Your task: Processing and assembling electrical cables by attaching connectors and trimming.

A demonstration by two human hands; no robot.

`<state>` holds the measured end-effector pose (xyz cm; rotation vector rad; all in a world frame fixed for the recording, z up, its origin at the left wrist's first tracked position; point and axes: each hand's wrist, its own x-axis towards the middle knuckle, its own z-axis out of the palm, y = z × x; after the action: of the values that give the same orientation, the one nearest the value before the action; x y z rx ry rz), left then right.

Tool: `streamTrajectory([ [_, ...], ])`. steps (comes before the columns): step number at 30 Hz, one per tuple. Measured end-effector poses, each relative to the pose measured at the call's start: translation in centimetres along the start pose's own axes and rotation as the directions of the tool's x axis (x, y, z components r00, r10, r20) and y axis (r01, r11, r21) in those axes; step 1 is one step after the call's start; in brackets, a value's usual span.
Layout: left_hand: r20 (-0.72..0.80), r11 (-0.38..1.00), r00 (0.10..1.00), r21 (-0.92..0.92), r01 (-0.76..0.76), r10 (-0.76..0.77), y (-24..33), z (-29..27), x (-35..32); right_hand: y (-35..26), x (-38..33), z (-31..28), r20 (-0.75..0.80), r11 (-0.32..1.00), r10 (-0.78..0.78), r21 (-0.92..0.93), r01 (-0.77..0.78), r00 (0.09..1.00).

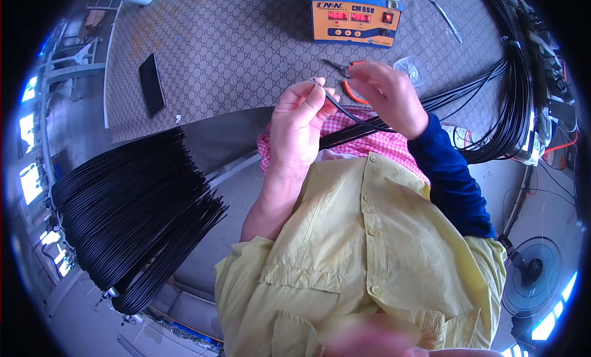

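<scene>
Patterned grey table mat (246, 43) across the upper half of the view. Large bundle of black cables (132, 218) draped over the table edge at the left, ends hanging down toward the lower left. Second bundle of black cables (514, 104) curving down the right side, a few strands running in toward the hands. Yellow shirt (363, 252) filling the lower centre, pink checked cloth (363, 138) just beneath the hands. Blue and orange box with red number displays (356, 15) at the top of the mat. Electric fan (532, 274) on the floor at lower right. Black phone (152, 83) lying flat on the mat, left of the hands. Left hand (298, 126) raised, fingers pinched on the tip of a single black cable (345, 114). Right hand (388, 92) just beside, closed around orange-handled pliers (351, 80), their jaws close to the cable end. Cable held above the checked cloth, between both hands.
</scene>
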<state>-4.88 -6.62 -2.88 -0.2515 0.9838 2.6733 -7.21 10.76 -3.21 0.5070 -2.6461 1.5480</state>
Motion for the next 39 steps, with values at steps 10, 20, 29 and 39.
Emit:
streamTrajectory([
  [10,0.018,0.997,0.999,0.062,-0.035,0.034,-0.6,2.9,0.8,-2.0,-2.0,0.3,0.033,0.651,0.350,0.710,-0.269,0.936],
  [20,0.119,0.989,0.982,-0.030,0.148,-0.143,-0.4,2.9,1.3,-2.1,-2.1,-1.1,0.020,0.616,0.344,0.750,-0.242,0.939],
  [29,0.112,0.990,0.984,-0.015,0.142,-0.140,-0.7,2.9,1.3,-2.0,-2.1,-1.5,0.089,0.586,0.399,0.741,-0.329,0.912],
  [39,0.154,0.963,0.956,-0.069,0.262,-0.249,0.2,3.8,2.3,-1.6,-2.2,-3.0,0.253,0.493,0.386,0.756,-0.430,0.887],
])
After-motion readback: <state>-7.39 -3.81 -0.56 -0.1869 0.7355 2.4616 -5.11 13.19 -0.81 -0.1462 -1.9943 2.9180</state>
